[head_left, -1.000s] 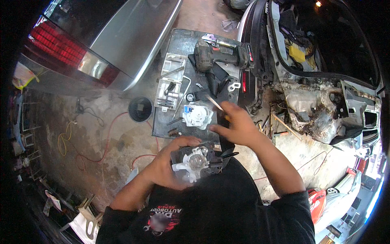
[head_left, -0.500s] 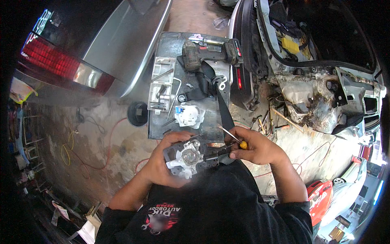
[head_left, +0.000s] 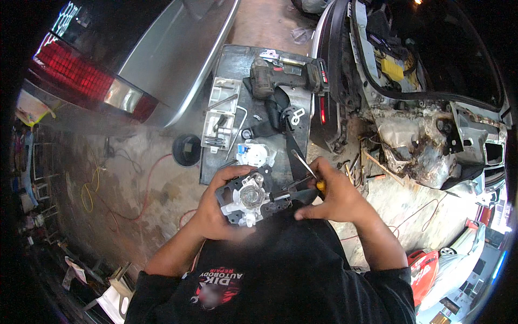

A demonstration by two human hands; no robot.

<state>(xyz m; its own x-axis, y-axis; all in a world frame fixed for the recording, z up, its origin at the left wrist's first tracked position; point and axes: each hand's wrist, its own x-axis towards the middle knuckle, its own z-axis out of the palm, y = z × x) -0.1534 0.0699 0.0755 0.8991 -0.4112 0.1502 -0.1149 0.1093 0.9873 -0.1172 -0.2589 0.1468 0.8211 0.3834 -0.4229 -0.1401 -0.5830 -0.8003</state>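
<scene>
My left hand (head_left: 213, 208) is closed round a seat belt retractor (head_left: 237, 208) with a dark metal frame and a pale round hub on its side, held in front of my shirt. Black webbing (head_left: 298, 156) runs from the table down toward it. In my right hand (head_left: 337, 194) is a screwdriver (head_left: 321, 186) with a yellow handle, its blade slanting up and to the left. My right thumb stands away from the fingers, near the retractor's right end. Just beyond the retractor, a white plastic cover (head_left: 256, 154) lies on the table.
On the dark table (head_left: 221, 174) lie a cordless drill (head_left: 264, 78), a white case of bits (head_left: 217, 129), a bent hex key (head_left: 237, 132) and a white metal link (head_left: 297, 116). A black bucket (head_left: 186, 151) stands left. Car bodies flank the table; tools and a red hose litter the floor.
My right thumb has come away from the retractor's end, and the screwdriver has tilted steeper. The retractor has risen slightly in my left hand, now overlapping the cover's lower edge. The whole view has shifted a little.
</scene>
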